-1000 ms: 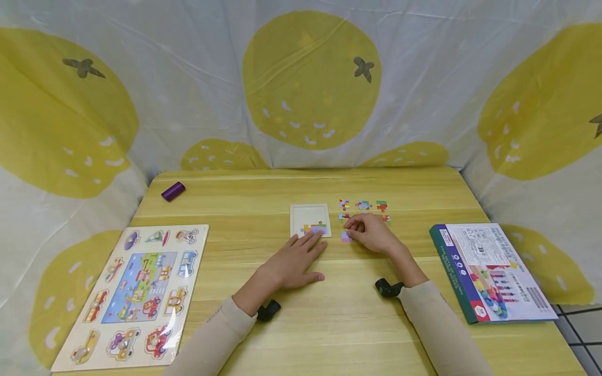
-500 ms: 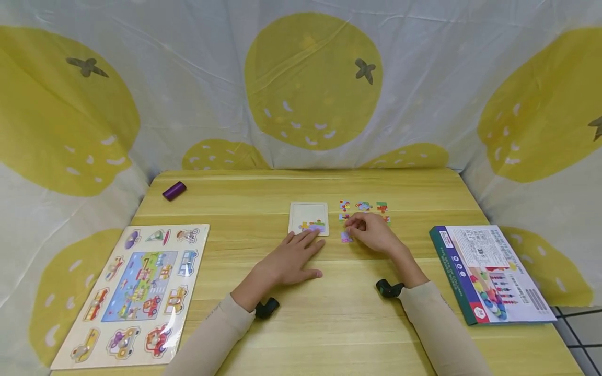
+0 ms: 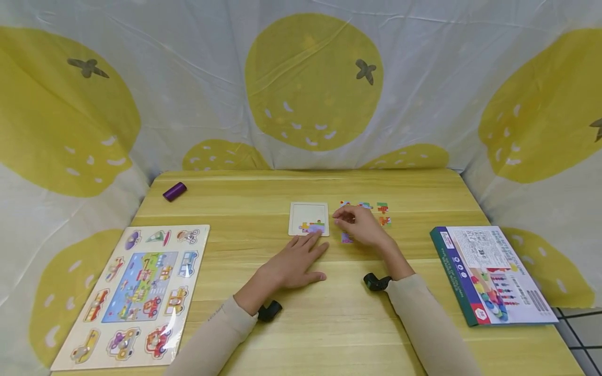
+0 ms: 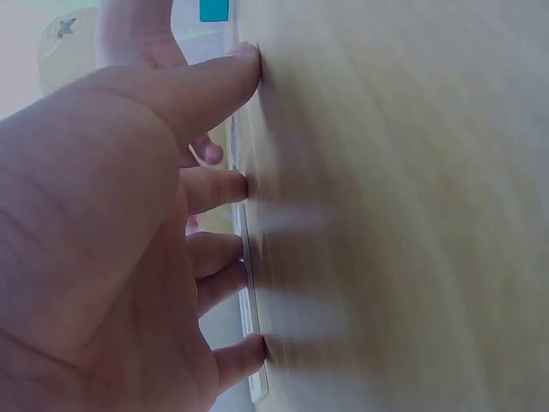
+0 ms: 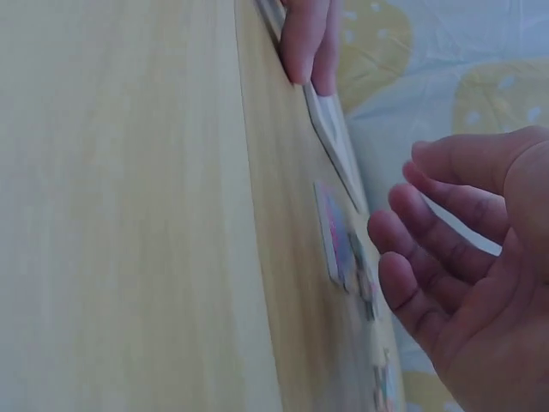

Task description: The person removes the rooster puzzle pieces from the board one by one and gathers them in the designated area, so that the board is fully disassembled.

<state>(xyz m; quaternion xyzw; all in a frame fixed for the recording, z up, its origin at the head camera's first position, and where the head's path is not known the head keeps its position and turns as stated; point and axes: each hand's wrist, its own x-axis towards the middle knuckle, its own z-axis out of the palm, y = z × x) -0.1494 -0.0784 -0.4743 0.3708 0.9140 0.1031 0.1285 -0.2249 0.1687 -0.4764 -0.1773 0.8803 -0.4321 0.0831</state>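
Note:
My left hand (image 3: 291, 263) lies with fingers spread, fingertips at the near edge of a small square puzzle tray (image 3: 305, 211). In the left wrist view, its fingers (image 4: 214, 189) reach the tray's rim and the tabletop. A few joined puzzle pieces (image 3: 314, 227) sit in the tray's lower right corner. My right hand (image 3: 364, 227) is just right of the tray, above the loose pieces, its thumb and index fingertips close together. I cannot tell whether a piece is between them. A purple puzzle piece (image 3: 346, 238) lies under that hand; other pieces are partly hidden behind it.
More loose pieces (image 3: 383, 208) lie at the right of the tray. A large wrapped vehicle puzzle board (image 3: 141, 284) is at the left, a purple cylinder (image 3: 175, 191) at the back left. A boxed set (image 3: 491, 274) lies at the right. Patterned cloth surrounds the table.
My right hand has moved left from over the loose pieces toward the tray, its thumb and index tips still close together. My left hand has stayed at the tray's near edge.

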